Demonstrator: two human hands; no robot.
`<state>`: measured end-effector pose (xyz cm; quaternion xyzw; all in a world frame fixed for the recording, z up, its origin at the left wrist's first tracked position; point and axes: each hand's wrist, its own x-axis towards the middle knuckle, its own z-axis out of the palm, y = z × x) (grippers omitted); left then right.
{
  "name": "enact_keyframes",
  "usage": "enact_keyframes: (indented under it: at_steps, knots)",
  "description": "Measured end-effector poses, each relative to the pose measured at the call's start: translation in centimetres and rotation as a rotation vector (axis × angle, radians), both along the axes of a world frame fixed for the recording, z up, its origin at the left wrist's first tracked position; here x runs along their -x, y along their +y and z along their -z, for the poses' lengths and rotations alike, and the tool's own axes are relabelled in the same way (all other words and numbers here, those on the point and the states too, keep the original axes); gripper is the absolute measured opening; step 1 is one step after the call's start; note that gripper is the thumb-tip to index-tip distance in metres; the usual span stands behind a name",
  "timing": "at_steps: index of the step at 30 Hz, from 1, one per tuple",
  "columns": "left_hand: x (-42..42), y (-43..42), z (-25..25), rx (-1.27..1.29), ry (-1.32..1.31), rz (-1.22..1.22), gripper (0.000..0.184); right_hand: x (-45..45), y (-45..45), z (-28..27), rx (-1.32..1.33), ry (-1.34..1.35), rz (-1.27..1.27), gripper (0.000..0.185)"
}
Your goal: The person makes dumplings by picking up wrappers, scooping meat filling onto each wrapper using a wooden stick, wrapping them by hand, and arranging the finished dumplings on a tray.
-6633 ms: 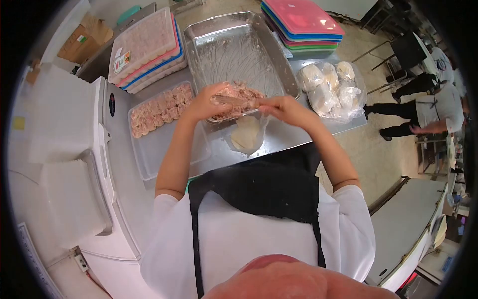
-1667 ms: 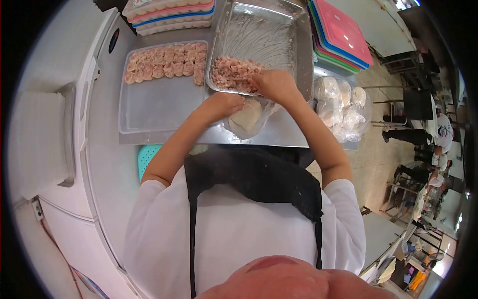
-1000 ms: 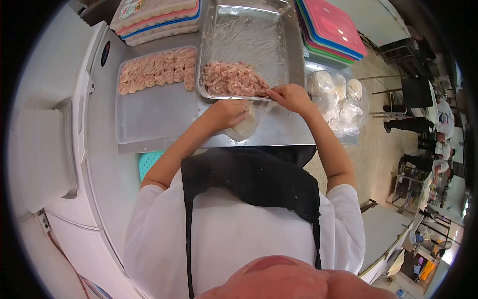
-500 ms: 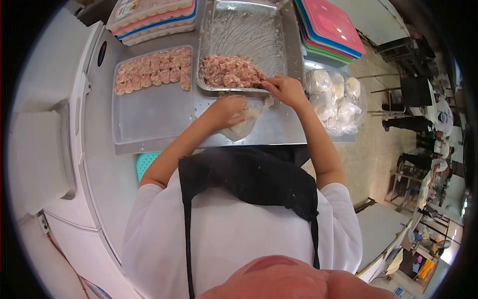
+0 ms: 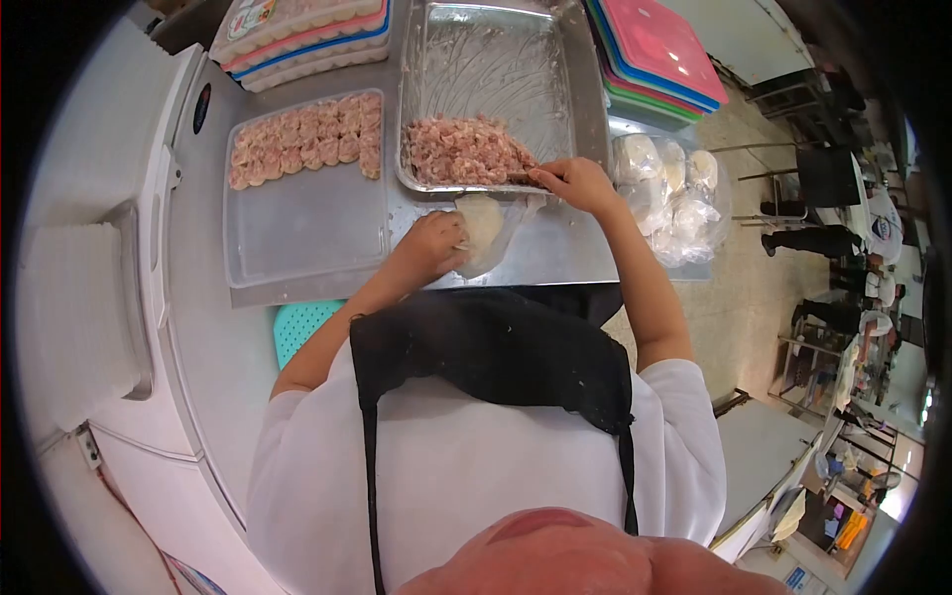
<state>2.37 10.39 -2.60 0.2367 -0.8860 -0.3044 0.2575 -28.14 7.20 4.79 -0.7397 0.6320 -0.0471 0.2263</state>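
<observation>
My left hand (image 5: 438, 244) is at the left edge of a pale round dough stack (image 5: 480, 224) in a clear plastic bag, fingers closed on something I cannot make out. Over the near right corner of the metal tray (image 5: 585, 104), my right hand (image 5: 575, 182) pinches the handle end of a utensil whose other part is hidden by the meat. Pink minced meat (image 5: 466, 151) is heaped along the tray's near side. To the left, a clear plastic tray (image 5: 302, 233) holds rows of filled dumplings (image 5: 307, 142) across its far part.
Stacked lidded dumpling trays (image 5: 302, 35) stand at the far left, coloured lids (image 5: 659, 50) at the far right. Bagged dough balls (image 5: 674, 198) lie right of the metal tray. A turquoise perforated object (image 5: 299, 327) shows below the table edge. People (image 5: 883, 233) are off to the right.
My left hand has moved down and left, uncovering more of the dough stack. My right hand remains at the tray corner. Earlier, it held the utensil over the meat, with my left hand nearby.
</observation>
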Motion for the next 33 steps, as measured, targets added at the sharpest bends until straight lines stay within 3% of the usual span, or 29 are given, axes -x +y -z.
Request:
enact_keyframes:
  at_steps: [6,9,14,15,17,21,23,26,30,33]
  knots:
    - [0.2,-1.2,-1.4,-0.015,0.114,-0.11,0.023,0.0,0.3,-0.3,-0.013,-0.002,0.026,0.037]
    - [0.0,-2.1,-5.6,-0.373,-0.039,-0.147,0.023,0.9,-0.2,0.3,-0.031,-0.104,0.003,0.035]
    - [-1.3,-4.8,-7.9,0.175,0.012,-0.155,0.019,1.1,0.3,-1.5,-0.203,-0.335,0.129,0.032]
    - [-1.4,-5.5,-8.5,0.293,0.006,-0.154,0.018,0.9,0.4,-1.8,-0.136,-0.364,0.136,0.032]
    - [-1.3,-6.1,-10.2,0.177,0.064,-0.204,0.021,0.5,0.7,-2.3,-0.001,-0.421,0.15,0.032]
    - [-0.5,-6.1,-12.3,-0.2,0.221,-0.237,0.017,-0.3,0.8,-5.1,0.229,-0.008,-0.04,0.033]
    - [0.3,-6.1,-10.2,-0.279,0.171,-0.101,0.019,-0.2,0.5,-4.3,0.276,0.194,-0.17,0.034]
    - [1.2,-4.6,-7.3,-0.256,0.018,0.038,0.029,-1.2,0.8,-3.2,0.104,0.246,-0.133,0.034]
    - [1.4,-2.5,-6.5,-0.33,-0.015,0.091,0.027,-0.9,1.3,-3.1,-0.019,-0.091,-0.056,0.035]
    - [1.1,-3.3,-5.7,-0.642,0.214,-0.001,0.038,-0.2,1.3,-2.0,-0.043,-0.341,0.021,0.036]
